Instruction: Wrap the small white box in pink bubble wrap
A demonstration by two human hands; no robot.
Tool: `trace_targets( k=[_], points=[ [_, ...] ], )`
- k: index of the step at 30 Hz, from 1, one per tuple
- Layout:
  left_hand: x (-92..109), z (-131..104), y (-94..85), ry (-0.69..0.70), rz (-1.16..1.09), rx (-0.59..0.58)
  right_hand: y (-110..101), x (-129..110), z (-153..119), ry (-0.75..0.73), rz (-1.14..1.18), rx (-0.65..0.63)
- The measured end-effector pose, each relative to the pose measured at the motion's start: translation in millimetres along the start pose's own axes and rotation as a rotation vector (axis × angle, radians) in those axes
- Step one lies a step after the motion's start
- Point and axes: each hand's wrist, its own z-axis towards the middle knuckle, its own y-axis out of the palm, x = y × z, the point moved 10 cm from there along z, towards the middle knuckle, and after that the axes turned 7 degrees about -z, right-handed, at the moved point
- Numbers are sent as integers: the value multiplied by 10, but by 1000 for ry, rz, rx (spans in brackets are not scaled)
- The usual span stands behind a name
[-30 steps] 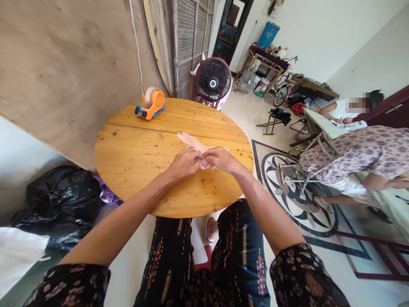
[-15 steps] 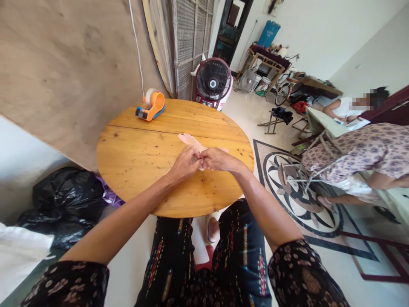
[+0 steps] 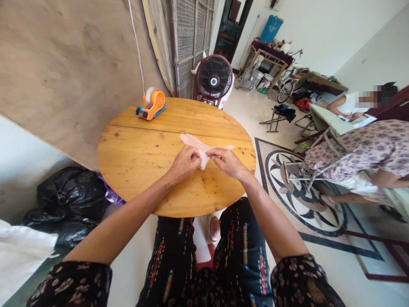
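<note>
A thin, pale pink sheet (image 3: 202, 156), perhaps a plastic bag or cloth, spreads over the middle of the round wooden table (image 3: 137, 166). My left hand (image 3: 185, 161) pinches its left side, thumb and fingertips pressed together. From the right, my right hand (image 3: 226, 161) pinches the sheet's upper right part near the centre. A short gap lies between the two hands, and a pale flap of the sheet shows in it. The sheet's far corners stick out beyond both hands.
An orange and blue tape dispenser (image 3: 151, 105) stands at the table's far left edge. Behind the table is a dark red fan (image 3: 214, 80). Black plastic bags (image 3: 68, 200) lie on the floor at left. Two people sit at another table (image 3: 332, 116) on the right.
My hands, earlier together over the sheet, have parted slightly. My right hand has shifted right, and more of the pink sheet now shows between and beyond them.
</note>
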Motion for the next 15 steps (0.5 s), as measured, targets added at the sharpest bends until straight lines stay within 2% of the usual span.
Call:
trace_targets(
  k=[4,6,10,15],
  points=[
    [-21,10,-6,-8,-7,9,-22,28,-86,-20,-33,185],
    [-41,19,-4,-29,-2,13,-13,57,-106,-16,-46,231],
    [-31,-10,-2,-89,55,45,82,38,-128,-25,-101,209],
    [123,-205,93,-110,122,39,207,-61,-202,-37,-180,189]
  ],
)
